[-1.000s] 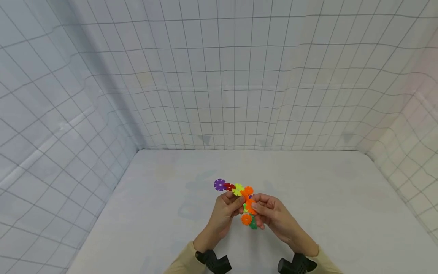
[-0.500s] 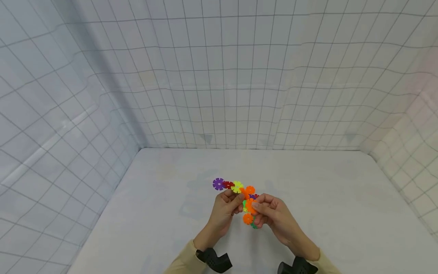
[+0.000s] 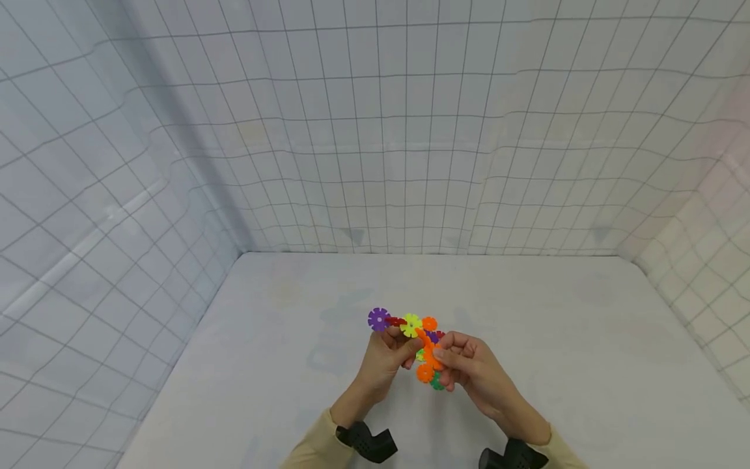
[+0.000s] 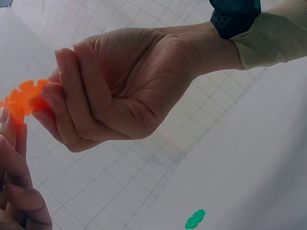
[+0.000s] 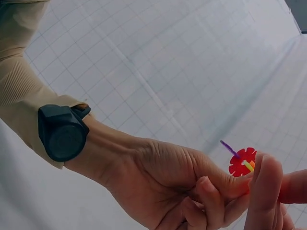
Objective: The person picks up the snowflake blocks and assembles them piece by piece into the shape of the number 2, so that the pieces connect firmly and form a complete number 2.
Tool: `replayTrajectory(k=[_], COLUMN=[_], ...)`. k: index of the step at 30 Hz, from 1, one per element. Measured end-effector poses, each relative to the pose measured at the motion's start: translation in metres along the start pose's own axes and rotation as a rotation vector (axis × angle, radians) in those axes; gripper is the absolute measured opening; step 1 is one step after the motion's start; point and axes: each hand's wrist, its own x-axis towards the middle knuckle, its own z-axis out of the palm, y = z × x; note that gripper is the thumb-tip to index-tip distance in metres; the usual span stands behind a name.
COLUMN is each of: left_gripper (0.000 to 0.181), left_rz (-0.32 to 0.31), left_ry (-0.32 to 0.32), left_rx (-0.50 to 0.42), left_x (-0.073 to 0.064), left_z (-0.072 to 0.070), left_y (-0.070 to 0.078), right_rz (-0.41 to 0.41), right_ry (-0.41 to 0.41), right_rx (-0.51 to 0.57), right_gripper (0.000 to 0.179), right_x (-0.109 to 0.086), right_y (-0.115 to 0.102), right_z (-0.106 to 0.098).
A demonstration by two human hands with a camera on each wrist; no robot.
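Observation:
Both hands meet over the white table, working on flower-shaped, notched plastic discs. My left hand pinches an orange disc between thumb and fingers. A row of purple, red and yellow discs sticks out past its fingertips, away from me. My right hand pinches another orange disc by its edge, its rim against the left hand's orange piece. Behind the fingers, parts of more discs show, mostly hidden. Just below the hands in the head view are an orange disc and a green disc.
A white table lies beneath the hands. White walls with a dark grid enclose it at the back and both sides. Each wrist wears a black camera, the left one's camera and the right one's camera.
The purple, red and yellow row has swung slightly toward me and to the right. The two pinched orange discs overlap more in the head view. Both hands have barely shifted.

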Motion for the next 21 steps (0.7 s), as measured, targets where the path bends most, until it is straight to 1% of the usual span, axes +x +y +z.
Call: replayTrajectory(k=[3, 4, 8, 11, 14, 15, 17, 19, 21], left_gripper=[0.024, 0.026, 0.030, 0.030, 0.028, 0.028, 0.027, 0.027, 0.028], left_rz=[0.062, 0.074, 0.092, 0.095, 0.113, 0.116, 0.110, 0.084, 0.049], left_ry=[-0.043, -0.054, -0.101, -0.147, -0.180, -0.179, -0.159, -0.118, -0.069], left_rx=[0.025, 0.029, 0.021, 0.008, 0.009, 0.016, 0.034, 0.048, 0.057], left_x=[-0.0003, -0.0005, -0.0015, -0.0022, -0.0025, -0.0023, -0.0020, -0.0014, -0.0007], left_z=[-0.0028, -0.0036, -0.0045, -0.0038, -0.0030, -0.0028, -0.0025, -0.0022, -0.0018], left_y=[0.0020, 0.0023, 0.0044, 0.0067, 0.0085, 0.0084, 0.0074, 0.0055, 0.0036], right_rz=[0.003, 0.002, -0.009, -0.035, -0.054, -0.059, -0.054, -0.048, -0.026], right_ry=[0.000, 0.000, 0.014, 0.033, 0.047, 0.047, 0.047, 0.046, 0.040], right_rx=[-0.015, -0.021, -0.039, -0.043, -0.049, -0.053, -0.055, -0.054, -0.038], right_gripper=[0.006, 0.006, 0.006, 0.008, 0.010, 0.010, 0.010, 0.009, 0.008], right_x=[-0.0014, -0.0018, -0.0024, -0.0026, -0.0030, -0.0030, -0.0029, -0.0017, -0.0003], right_y=[-0.0002, -0.0003, -0.0010, -0.0017, -0.0030, -0.0033, -0.0041, -0.0046, -0.0049], right_z=[0.0013, 0.0017, 0.0019, -0.0001, -0.0014, -0.0017, -0.0017, -0.0022, -0.0031])
